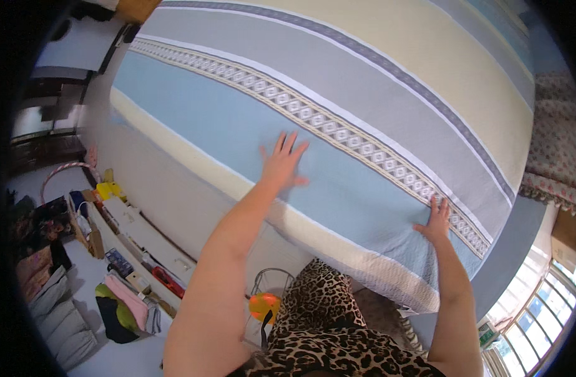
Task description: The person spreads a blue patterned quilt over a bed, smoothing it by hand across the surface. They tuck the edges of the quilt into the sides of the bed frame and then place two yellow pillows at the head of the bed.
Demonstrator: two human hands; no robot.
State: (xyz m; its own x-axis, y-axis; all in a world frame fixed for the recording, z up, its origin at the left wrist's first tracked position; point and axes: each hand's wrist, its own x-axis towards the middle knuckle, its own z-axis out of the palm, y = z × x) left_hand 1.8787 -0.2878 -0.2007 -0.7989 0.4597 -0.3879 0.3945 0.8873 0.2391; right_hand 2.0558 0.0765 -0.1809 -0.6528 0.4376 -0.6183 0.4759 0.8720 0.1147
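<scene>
A striped bedspread [316, 52] in blue, grey and cream covers the bed before me. It has a band of woven diamonds [306, 113] along it. My left hand [283, 165] is over the blue stripe with its fingers spread, slightly blurred; whether it touches the cloth I cannot tell. On the right, my right hand [436, 221] rests near the diamond band, fingers apart. Creases [405, 240] run through the cloth beside it. The cream and white edge [325, 231] of the spread hangs down the near side of the bed. Neither hand holds anything.
Folded clothes [127, 301] and a grey padded garment [57, 315] lie at lower left, by a long white cabinet [151, 240] with small items on it. A wire basket [271, 280] and an orange round object [264, 306] are near my legs. A barred window [542, 320] is at right.
</scene>
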